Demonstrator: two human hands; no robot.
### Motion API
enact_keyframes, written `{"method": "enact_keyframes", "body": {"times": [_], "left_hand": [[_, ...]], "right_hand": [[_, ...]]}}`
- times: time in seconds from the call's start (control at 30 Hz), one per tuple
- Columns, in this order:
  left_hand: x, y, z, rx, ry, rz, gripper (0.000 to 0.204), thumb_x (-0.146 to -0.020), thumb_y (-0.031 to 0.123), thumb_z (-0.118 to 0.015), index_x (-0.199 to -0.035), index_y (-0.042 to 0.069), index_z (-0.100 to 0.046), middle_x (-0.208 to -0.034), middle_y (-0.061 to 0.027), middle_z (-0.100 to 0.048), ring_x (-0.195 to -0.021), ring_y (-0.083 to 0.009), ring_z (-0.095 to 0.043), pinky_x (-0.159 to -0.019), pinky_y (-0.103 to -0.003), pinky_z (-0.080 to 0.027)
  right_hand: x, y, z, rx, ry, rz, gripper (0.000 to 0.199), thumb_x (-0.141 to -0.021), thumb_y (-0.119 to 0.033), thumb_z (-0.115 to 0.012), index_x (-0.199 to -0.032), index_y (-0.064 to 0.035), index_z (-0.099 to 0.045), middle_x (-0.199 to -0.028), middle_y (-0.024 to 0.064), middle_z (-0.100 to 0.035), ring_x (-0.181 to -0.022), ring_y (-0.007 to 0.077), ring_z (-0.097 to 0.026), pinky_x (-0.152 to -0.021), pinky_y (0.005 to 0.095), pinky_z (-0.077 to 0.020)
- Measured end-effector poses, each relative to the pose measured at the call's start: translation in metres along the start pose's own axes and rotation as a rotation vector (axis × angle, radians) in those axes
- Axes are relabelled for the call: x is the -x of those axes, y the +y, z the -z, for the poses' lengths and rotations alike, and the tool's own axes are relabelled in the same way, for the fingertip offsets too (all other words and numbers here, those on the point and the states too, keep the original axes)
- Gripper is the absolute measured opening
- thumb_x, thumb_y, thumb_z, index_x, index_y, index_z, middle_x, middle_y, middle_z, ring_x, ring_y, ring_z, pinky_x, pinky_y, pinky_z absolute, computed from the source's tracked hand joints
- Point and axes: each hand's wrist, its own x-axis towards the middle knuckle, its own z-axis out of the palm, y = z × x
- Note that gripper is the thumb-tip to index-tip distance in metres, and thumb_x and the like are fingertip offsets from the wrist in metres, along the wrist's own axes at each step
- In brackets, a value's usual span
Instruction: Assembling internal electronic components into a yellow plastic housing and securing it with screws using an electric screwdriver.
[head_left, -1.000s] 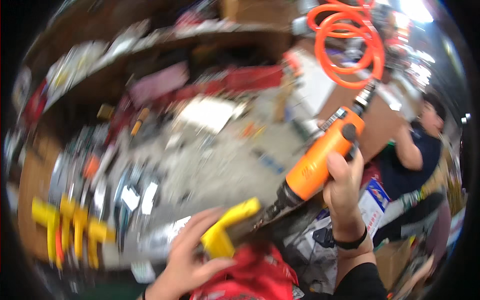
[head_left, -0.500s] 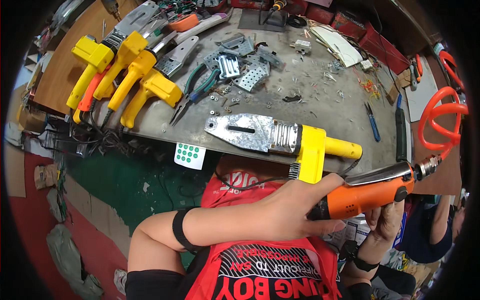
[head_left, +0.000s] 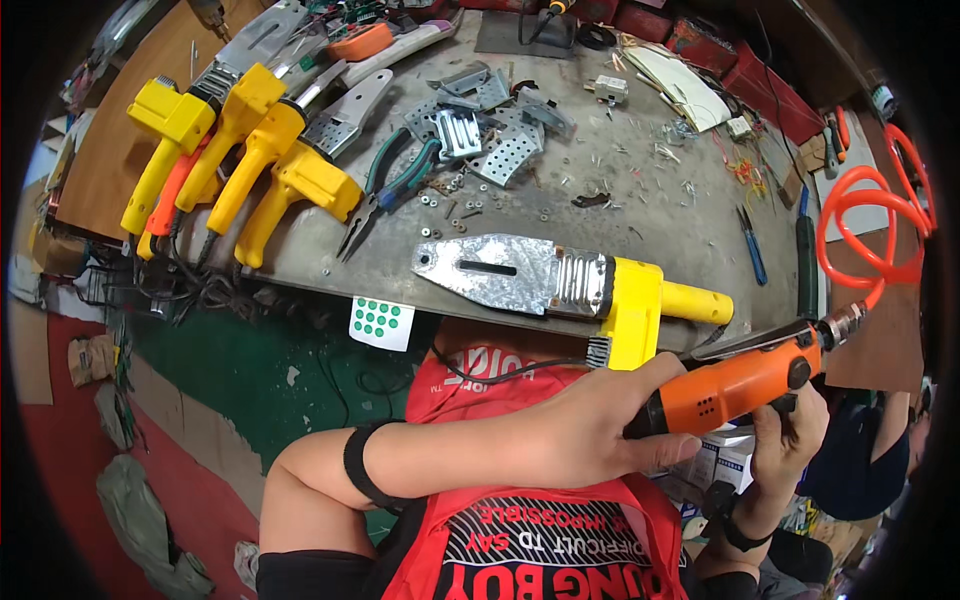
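My right hand [head_left: 785, 440] grips an orange air screwdriver [head_left: 740, 385] from below, near its rear. My left hand [head_left: 600, 425] reaches across my red shirt and closes around the driver's front end. Just above my left hand's fingers, a yellow-handled heating tool with a flat metal plate [head_left: 560, 275] lies on the front edge of the grey workbench [head_left: 650, 190]. An orange coiled air hose [head_left: 870, 225] runs from the driver's rear up the right side.
Several more yellow-handled tools [head_left: 240, 140] lie in a row at the bench's left. Green-handled pliers [head_left: 390, 190], perforated metal plates [head_left: 470, 135] and loose screws sit mid-bench. A person in dark blue [head_left: 860, 470] is at the lower right, beside white boxes [head_left: 720, 460].
One second ago the view was blurred and the driver was raised upright. Since then the view has dropped onto the bench, and the driver lies nearly level in both hands below the yellow tool.
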Motion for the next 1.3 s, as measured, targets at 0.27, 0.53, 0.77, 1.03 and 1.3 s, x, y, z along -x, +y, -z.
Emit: {"method": "enact_keyframes", "body": {"times": [0.27,0.53,0.77,1.03,1.3], "left_hand": [[-0.013,0.015,0.008,0.146,-0.048,0.083,0.042,-0.087,0.029,-0.066,-0.113,0.003,-0.047,-0.086,-0.0119,-0.062,-0.074,-0.0229,-0.061,-0.068,-0.031,-0.046],[-0.045,0.009,0.011,-0.124,-0.006,0.016,0.053,-0.079,0.026,-0.074,-0.117,0.001,-0.047,-0.092,-0.0153,-0.062,-0.075,-0.03,-0.062,-0.068,-0.034,-0.049],[-0.017,-0.036,0.081,-0.868,0.276,-0.121,0.062,-0.06,0.024,-0.082,-0.114,0.004,-0.057,-0.114,-0.0143,-0.055,-0.107,-0.0344,-0.052,-0.093,-0.043,-0.04],[-0.031,-0.057,0.074,-1.033,0.315,-0.129,0.061,-0.06,0.03,-0.081,-0.112,0.005,-0.062,-0.109,-0.0123,-0.061,-0.1,-0.0322,-0.055,-0.089,-0.041,-0.04],[-0.031,-0.059,0.073,-1.045,0.298,-0.173,0.062,-0.061,0.029,-0.08,-0.114,0.003,-0.06,-0.11,-0.0118,-0.06,-0.096,-0.03,-0.055,-0.085,-0.04,-0.039]], "right_hand": [[-0.022,0.011,-0.026,-0.526,0.061,-0.538,0.044,-0.084,-0.028,-0.063,-0.115,0.0002,-0.049,-0.103,0.0112,-0.059,-0.085,0.0229,-0.059,-0.075,0.0327,-0.0473],[-0.065,-0.006,-0.061,-1.738,0.389,-0.322,0.038,-0.08,-0.023,-0.062,-0.108,-0.0027,-0.046,-0.097,0.0092,-0.054,-0.093,0.0248,-0.055,-0.09,0.0417,-0.0427],[-0.086,0.1,-0.043,-1.582,0.802,-0.506,0.023,-0.084,-0.017,-0.06,-0.097,0.0008,-0.055,-0.091,0.0135,-0.062,-0.09,0.0274,-0.059,-0.087,0.0402,-0.0471],[-0.081,0.084,-0.088,-1.59,0.984,-0.745,0.025,-0.086,-0.016,-0.056,-0.103,-0.0018,-0.044,-0.096,0.0115,-0.058,-0.09,0.0248,-0.059,-0.088,0.04,-0.0475],[-0.083,0.078,-0.095,-1.563,1.008,-0.717,0.026,-0.087,-0.018,-0.053,-0.104,-0.0014,-0.041,-0.1,0.0134,-0.055,-0.093,0.0258,-0.058,-0.096,0.0433,-0.0444]]}}
